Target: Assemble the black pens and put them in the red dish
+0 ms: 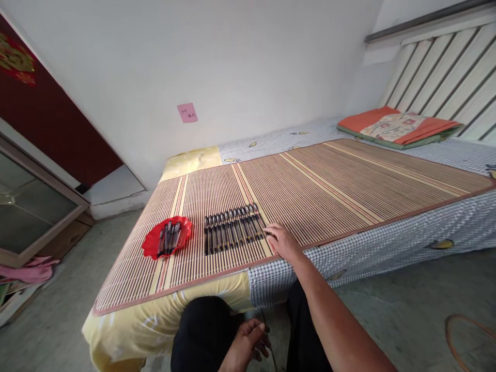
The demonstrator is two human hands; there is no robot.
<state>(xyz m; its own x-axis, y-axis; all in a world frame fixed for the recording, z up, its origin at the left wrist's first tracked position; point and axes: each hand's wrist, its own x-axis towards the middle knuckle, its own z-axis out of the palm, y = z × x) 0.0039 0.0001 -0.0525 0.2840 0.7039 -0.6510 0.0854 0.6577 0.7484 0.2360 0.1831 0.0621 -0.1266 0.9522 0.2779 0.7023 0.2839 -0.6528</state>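
A row of several dark pens (233, 228) lies side by side on the striped bamboo mat (329, 186) near the bed's front edge. My right hand (282, 239) reaches onto the mat, its fingers flat and touching the rightmost pen of the row. A red plate (150, 247) to the left of the row holds several more pens (169, 237). My left hand (248, 345) rests low on my knee, fingers loosely curled, holding nothing that I can see.
The mat covers a bed with a checked sheet (387, 243) and a yellow sheet (163, 325). An orange folded pillow (399, 126) lies at the far right. A pink note (187, 112) sticks on the white wall. A glass-door cabinet (27, 206) stands at left.
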